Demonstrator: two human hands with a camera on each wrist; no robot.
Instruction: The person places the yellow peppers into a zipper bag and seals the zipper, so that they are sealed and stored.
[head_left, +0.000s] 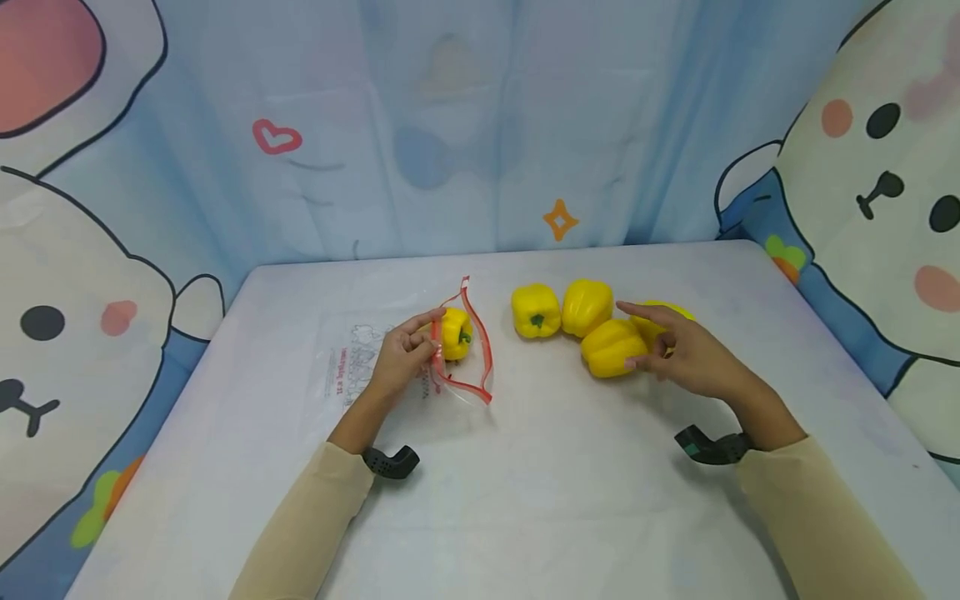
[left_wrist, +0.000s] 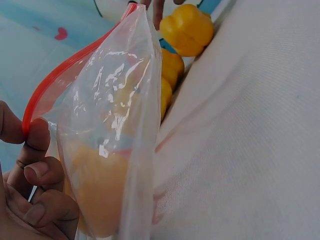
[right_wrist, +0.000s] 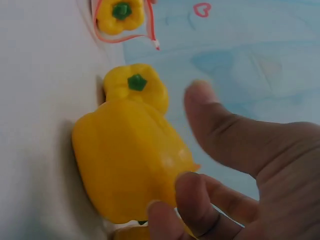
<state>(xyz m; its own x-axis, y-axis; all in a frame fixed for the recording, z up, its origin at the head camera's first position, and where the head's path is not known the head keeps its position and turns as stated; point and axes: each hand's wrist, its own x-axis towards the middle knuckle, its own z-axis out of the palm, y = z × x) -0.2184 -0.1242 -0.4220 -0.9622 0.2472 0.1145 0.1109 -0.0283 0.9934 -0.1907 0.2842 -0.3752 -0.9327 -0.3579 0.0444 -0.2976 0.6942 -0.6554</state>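
My left hand (head_left: pixel 401 354) pinches the red-edged mouth of a clear zip bag (head_left: pixel 486 346), which stands open toward the right. Inside lies one yellow bell pepper (head_left: pixel 456 335), its green stem facing the opening; in the left wrist view it shows blurred through the plastic. Over the loose peppers hovers my right hand (head_left: pixel 693 354), thumb and fingers apart, beside the nearest yellow bell pepper (head_left: pixel 611 348). In the right wrist view the fingertips overlap that pepper's edge (right_wrist: pixel 125 160); whether they touch it I cannot tell. Another pepper (head_left: pixel 675 310) is partly hidden behind this hand.
Two more yellow bell peppers (head_left: pixel 536 311) sit side by side at the back middle of the white table (head_left: pixel 525 492). Behind the table's far edge hangs a blue cartoon-printed curtain (head_left: pixel 465 167). Black wrist devices (head_left: pixel 392 462) are strapped to both wrists.
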